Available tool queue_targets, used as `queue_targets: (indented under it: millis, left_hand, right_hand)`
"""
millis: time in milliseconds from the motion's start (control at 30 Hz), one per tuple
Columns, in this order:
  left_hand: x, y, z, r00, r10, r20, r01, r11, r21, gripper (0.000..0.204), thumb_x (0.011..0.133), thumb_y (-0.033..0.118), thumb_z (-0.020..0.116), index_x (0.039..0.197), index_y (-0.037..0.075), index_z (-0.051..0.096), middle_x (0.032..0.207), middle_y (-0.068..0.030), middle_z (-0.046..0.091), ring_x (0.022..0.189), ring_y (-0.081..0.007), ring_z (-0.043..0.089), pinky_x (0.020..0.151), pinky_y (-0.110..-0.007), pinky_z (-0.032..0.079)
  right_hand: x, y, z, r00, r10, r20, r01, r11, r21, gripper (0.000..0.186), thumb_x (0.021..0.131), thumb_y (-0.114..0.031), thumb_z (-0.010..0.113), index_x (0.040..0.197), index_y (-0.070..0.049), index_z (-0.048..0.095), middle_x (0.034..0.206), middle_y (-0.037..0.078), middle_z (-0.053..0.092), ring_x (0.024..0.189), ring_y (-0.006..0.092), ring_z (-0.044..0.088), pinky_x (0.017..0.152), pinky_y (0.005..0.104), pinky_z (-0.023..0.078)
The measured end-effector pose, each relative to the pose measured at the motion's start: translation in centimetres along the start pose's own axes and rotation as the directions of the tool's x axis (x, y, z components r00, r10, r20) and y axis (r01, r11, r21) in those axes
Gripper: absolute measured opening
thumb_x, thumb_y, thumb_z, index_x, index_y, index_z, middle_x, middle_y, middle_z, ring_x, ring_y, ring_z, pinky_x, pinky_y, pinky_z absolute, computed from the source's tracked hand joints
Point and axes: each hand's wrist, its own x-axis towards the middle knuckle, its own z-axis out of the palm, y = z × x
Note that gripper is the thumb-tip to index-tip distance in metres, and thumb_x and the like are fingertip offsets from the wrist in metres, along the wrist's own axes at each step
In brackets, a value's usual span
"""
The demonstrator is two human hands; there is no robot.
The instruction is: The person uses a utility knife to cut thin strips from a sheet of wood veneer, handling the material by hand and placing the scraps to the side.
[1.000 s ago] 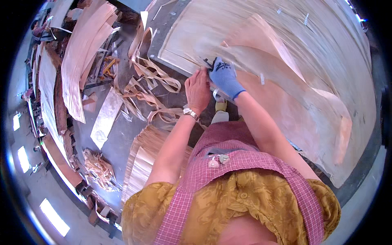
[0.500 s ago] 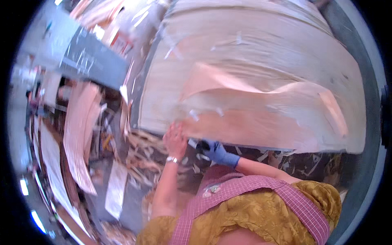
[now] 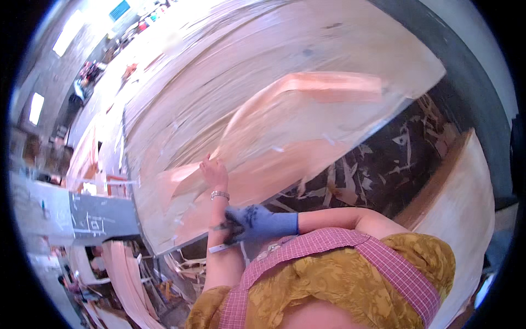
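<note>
A long, thin pinkish wood veneer sheet (image 3: 329, 86) lies curled and wavy across a wide, pale stack of sheets (image 3: 361, 49). My left hand (image 3: 215, 172), bare with a metal band at the wrist, has its fingers closed at the narrow left part of this veneer. Another pinkish sheet (image 3: 257, 175) lies flat beside that hand, along the near side of the stack. My right hand (image 3: 253, 222), in a blue glove with dark fingertips, is curled close by my left forearm. A small pale strip shows below its fingers; what the hand grips is unclear.
Torn veneer scraps (image 3: 345, 186) litter the dark floor by the stack's near edge. A pale board (image 3: 460, 203) stands at the right. Hanging pinkish veneer sheets (image 3: 129, 279) and a grey panel (image 3: 104, 214) are at the left.
The view has turned, so the stack now sits slanted. My left hand has moved from the stack's near edge onto the curled veneer. My right hand has come back beside my left forearm.
</note>
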Motion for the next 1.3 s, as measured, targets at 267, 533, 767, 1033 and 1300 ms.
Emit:
queue_targets:
  millis: [267,533,767,1033,1300]
  left_hand:
    - [0.7,13.0,12.4,0.916,0.149,0.372,-0.097,0.983,-0.154,0.044,0.084,0.027,0.066,0.117,0.0,0.055,0.113,-0.0206,0.06,0.094,-0.0291,0.062,0.081,-0.039,0.05]
    - [5.8,22.9,22.1,0.881,0.307,0.36,-0.373,0.919,0.129,0.06,0.084,0.03,0.066,0.131,0.002,0.043,0.128,-0.0236,0.049,0.12,-0.0376,0.046,0.099,-0.045,0.039]
    - [10.9,23.8,27.2,0.844,0.206,0.496,-0.387,0.873,0.297,0.073,0.08,0.037,0.069,0.139,0.005,0.039,0.136,-0.0233,0.045,0.126,-0.0378,0.043,0.103,-0.046,0.037]
    - [5.0,36.2,26.6,0.62,0.266,0.739,-0.627,0.734,0.262,0.111,0.051,0.045,0.087,0.144,0.02,0.032,0.152,-0.0172,0.026,0.14,-0.0358,0.024,0.112,-0.051,0.024]
    - [0.2,43.7,32.0,0.881,0.182,0.437,-0.232,0.971,0.063,0.042,0.074,0.0,0.052,0.111,0.013,0.066,0.104,-0.0109,0.068,0.103,-0.0297,0.062,0.094,-0.042,0.044]
  right_hand:
    - [-10.9,21.3,-11.5,0.809,0.202,-0.551,-0.324,0.937,-0.131,0.029,0.09,-0.028,0.057,0.113,-0.01,0.059,0.096,0.017,0.064,0.087,0.0339,0.063,0.075,0.0468,0.05]
    - [-13.0,33.6,-34.9,0.752,0.219,-0.622,-0.643,0.448,-0.621,0.028,0.09,-0.031,0.054,0.114,-0.018,0.056,0.114,0.014,0.054,0.099,0.0354,0.057,0.072,0.0477,0.053]
    - [-13.8,36.2,-39.9,0.744,0.392,-0.541,-0.668,0.426,-0.61,0.024,0.089,-0.024,0.053,0.109,-0.011,0.053,0.105,0.013,0.055,0.091,0.032,0.061,0.074,0.0434,0.053]
    - [-15.5,32.4,-48.0,0.874,0.061,-0.481,-0.476,0.305,-0.825,0.01,0.077,-0.02,0.059,0.086,-0.015,0.059,0.086,0.004,0.055,0.081,0.0205,0.059,0.058,0.0341,0.051]
    - [-23.7,29.6,-60.4,0.865,-0.316,-0.389,-0.266,0.37,-0.89,0.041,0.079,-0.024,0.062,0.118,-0.014,0.058,0.114,0.009,0.058,0.084,0.021,0.061,0.067,0.0346,0.054]
